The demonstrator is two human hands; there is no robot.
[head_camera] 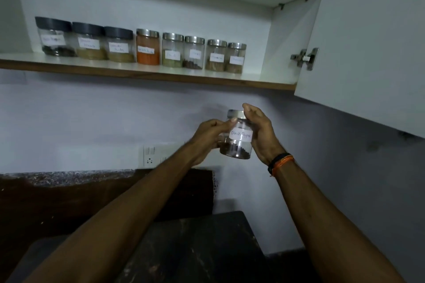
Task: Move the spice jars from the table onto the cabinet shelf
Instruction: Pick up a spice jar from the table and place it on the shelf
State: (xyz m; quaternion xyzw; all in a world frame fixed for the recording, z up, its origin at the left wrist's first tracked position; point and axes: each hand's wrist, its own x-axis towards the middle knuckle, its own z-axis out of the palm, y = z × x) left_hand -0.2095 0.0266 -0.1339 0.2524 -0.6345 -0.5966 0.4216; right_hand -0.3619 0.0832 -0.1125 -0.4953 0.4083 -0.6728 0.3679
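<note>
Both hands grip one jar (236, 136) labelled Black Pepper: my left hand (205, 138) round its side, my right hand (261, 132) over lid and side. Eight jars (147, 48) line the cabinet shelf (264, 81) above my hands.

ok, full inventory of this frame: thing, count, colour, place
held jar: 1, clear, silver lid, "Black Pepper" label, below the shelf, between both hands
dark-lid jars: 3, clear, left end of the shelf row
steel-lid jars: 5, clear, one with orange-red powder, right of the dark-lid jars
shelf: 1, white, wood edge
door: 1, white, open, right
hinge: 1, metal, on the door
socket: 1, white, on the wall
counter: 1, dark, bottom
wristbands: black and orange, right wrist
left hand: holds the held jar's side
right hand: grips its lid and side
</note>
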